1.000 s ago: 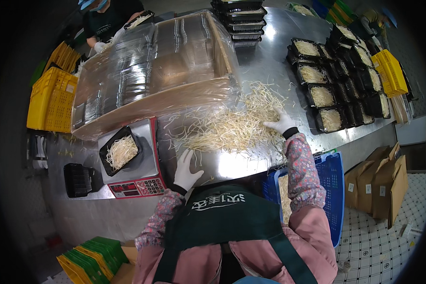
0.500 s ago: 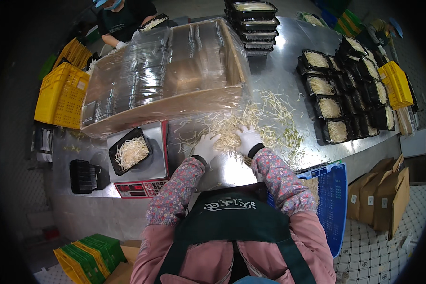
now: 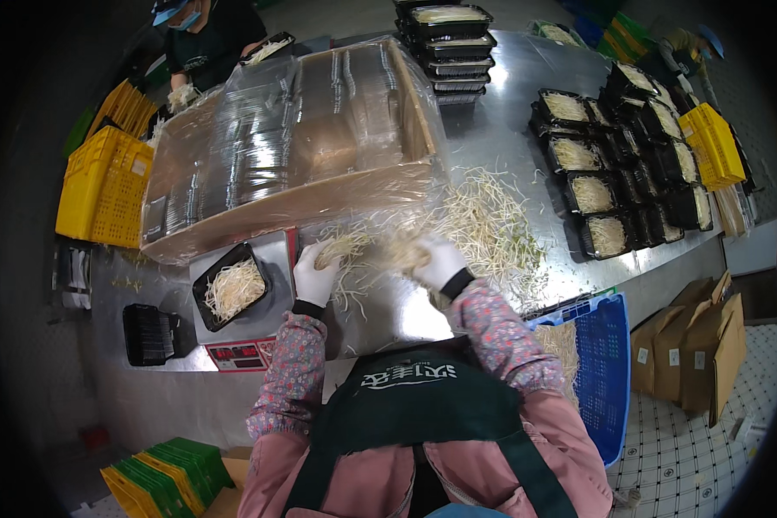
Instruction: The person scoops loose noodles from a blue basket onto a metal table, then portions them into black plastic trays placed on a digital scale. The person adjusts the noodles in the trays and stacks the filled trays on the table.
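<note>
My left hand (image 3: 317, 274), in a white glove, is closed on a bunch of bean sprouts (image 3: 347, 248) beside the scale (image 3: 282, 263). Strands dangle from it over the steel table. In my right hand (image 3: 441, 264), also gloved, is another clump of bean sprouts, smeared by motion. A loose pile of sprouts (image 3: 492, 220) spreads over the metal just beyond and to the right of that hand. On the scale rests a black tray (image 3: 263, 304) with a heap of pale sprouts in it.
A plastic-lined carton (image 3: 293, 194) of clear lids stands behind the scale. Filled black trays (image 3: 592, 195) crowd the right side; more are stacked (image 3: 451, 52) at the back. Empty black trays (image 3: 147, 335) sit left. A blue crate (image 3: 603, 380) is by my right side. A co-worker (image 3: 207, 43) stands across.
My hands have drawn apart, each taking sprouts from the pile. The left has moved left toward the scale. The co-worker's hand across the table now holds sprouts.
</note>
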The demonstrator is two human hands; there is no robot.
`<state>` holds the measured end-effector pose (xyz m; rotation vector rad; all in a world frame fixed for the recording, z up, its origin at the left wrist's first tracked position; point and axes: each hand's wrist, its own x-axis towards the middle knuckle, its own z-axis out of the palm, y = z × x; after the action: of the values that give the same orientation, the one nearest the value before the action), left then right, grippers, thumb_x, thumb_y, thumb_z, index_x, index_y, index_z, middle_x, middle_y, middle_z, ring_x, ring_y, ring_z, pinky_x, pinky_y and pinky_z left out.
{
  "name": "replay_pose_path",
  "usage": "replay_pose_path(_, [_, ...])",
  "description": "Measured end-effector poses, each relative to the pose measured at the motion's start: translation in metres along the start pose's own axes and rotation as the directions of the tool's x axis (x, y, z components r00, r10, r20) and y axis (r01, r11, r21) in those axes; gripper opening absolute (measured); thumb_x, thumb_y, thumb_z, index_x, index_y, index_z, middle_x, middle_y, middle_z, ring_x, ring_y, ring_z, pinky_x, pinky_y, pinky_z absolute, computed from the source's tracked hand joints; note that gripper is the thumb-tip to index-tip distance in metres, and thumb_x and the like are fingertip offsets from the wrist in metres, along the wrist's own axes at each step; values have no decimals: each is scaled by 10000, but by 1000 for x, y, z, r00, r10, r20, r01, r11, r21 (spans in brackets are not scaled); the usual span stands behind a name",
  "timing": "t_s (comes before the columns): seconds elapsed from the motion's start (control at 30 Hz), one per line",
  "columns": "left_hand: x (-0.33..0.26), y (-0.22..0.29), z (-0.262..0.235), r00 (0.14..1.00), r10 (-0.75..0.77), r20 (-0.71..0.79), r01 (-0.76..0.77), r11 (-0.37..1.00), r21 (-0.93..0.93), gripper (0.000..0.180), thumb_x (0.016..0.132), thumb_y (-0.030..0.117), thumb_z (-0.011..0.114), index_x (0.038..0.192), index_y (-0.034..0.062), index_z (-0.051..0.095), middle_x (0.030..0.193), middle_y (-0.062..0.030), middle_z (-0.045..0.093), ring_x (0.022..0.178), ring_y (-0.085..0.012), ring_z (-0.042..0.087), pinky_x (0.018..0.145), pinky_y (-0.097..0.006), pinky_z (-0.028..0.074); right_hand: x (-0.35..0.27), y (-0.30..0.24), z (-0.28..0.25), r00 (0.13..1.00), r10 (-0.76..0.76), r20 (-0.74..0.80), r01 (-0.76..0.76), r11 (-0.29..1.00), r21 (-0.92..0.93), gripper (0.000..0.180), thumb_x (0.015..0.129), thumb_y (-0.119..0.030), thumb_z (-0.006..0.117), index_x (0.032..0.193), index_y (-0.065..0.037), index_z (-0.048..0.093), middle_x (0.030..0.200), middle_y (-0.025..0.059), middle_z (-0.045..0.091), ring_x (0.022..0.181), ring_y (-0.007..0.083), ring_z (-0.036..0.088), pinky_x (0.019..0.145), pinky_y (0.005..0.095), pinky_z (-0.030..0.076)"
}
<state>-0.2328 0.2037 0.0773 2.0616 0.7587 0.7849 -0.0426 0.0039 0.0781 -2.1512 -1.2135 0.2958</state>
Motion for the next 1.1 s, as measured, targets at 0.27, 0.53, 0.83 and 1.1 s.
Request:
replay_pose_path(0.27, [-24,-4,-22,962,42,271,-91,981,172,326,726,14,696,1049,44,668,944,-93,639,885,-224,635,781,-297,503,19,96,-25,966,255,-45,-257,925,-281,429,661,-212,674,1085,-145,666,1114,142,605,999,341,597,860,429,496])
replay_pose_path(0.53, [-20,39,-15,755,302,582,-492,848,199,507,661,16,656,1138,188,629,1158,-54,575,1098,-272,528,905,-374,453,11,36,-44,956,277,-94,-177,804,568,568,659,-162,792,1169,-14,591,1195,160,563,1062,250,573,951,338,447])
replay_pose_path(0.83, [-108,-53,12,788,-572,230,616,739,-274,788,775,137,745,1425,52,308,1365,-140,421,1178,-259,483,976,-386,424,-10,76,13,931,328,162,-344,633,694,827,738,-322,794,1379,13,393,1397,225,421,1291,305,425,1063,363,355])
replay_pose_path(1.1, [-51,-7,84,668,-619,413,677,276,-682,474,892,184,636,1310,45,462,1171,-83,595,994,-200,611,763,-315,531,7,11,71,844,351,407,-537,577,616,895,698,-324,832,1352,94,385,1279,202,539,1173,234,524,997,332,415])
